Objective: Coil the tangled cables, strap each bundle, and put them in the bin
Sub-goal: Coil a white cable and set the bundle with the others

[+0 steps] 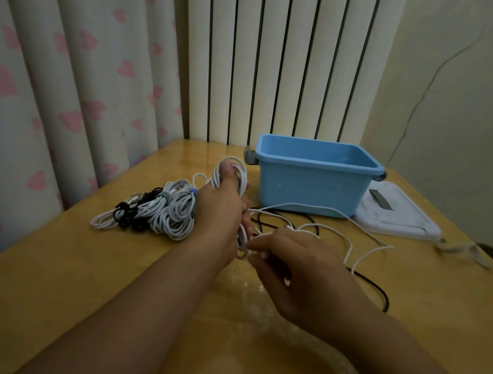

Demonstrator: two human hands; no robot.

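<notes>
While the left hand (220,208) grips a white cable coil (234,172), the right hand (299,275) pinches its loose strand (352,251).

1. Desk (101,277): wooden, glossy top.
2. White lid (398,217): lying flat near the desk's far right corner.
3. Curtain (51,67): pink heart print, behind the left edge.
4. Radiator (274,58): white, behind the far edge.

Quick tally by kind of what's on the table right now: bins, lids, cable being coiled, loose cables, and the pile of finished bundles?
Blue bin: 1
White lid: 1
White cable being coiled, held by left hand and right hand: 1
Loose black cable: 1
Pile of bundles: 1, separate bundles too overlapped to count
Total: 5
</notes>
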